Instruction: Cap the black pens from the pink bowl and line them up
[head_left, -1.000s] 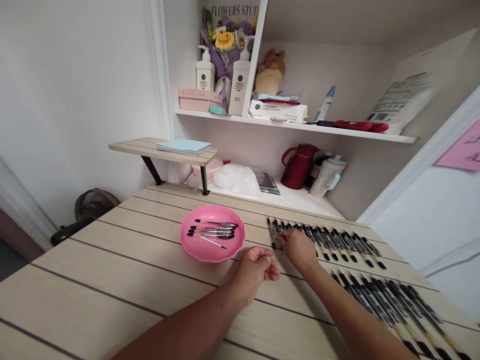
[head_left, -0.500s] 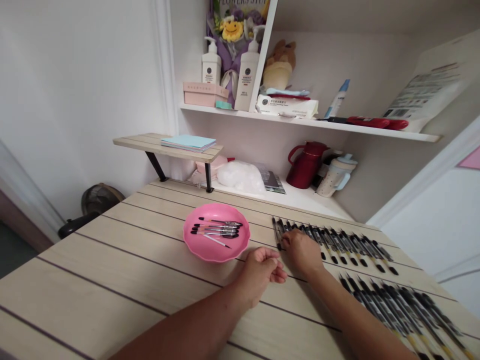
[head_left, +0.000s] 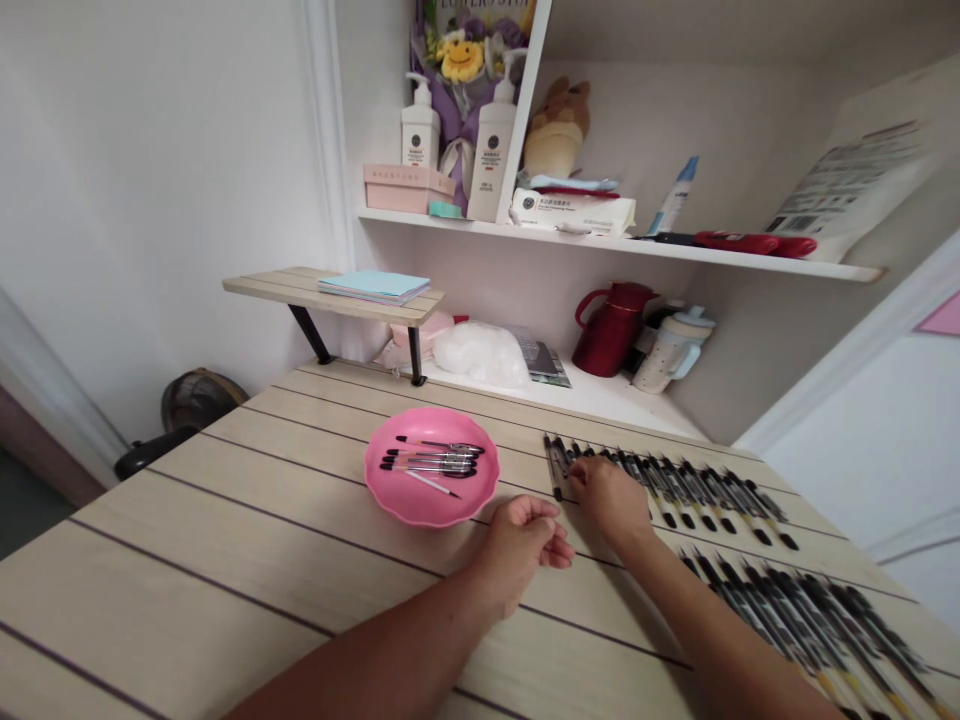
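A long row of black pens (head_left: 675, 485) lies side by side on the wooden table (head_left: 247, 540), with a second row (head_left: 795, 610) nearer me on the right. My right hand (head_left: 611, 497) rests at the left end of the far row, fingers curled onto the leftmost pens. My left hand (head_left: 521, 545) sits just left of it on the table, loosely curled into a fist with nothing visible in it. A pink dish (head_left: 431, 478) with several pens in it stands to the left of both hands.
A small raised wooden shelf (head_left: 334, 295) with blue notebooks stands at the table's back. Behind it are a red jug (head_left: 611, 328), a lidded cup (head_left: 671, 350) and a plastic bag. Wall shelves hold bottles, a box and tissues. A fan (head_left: 199, 395) sits beyond the left edge.
My hands have stayed almost in place at the left end of the pen row. The view has shifted slightly.
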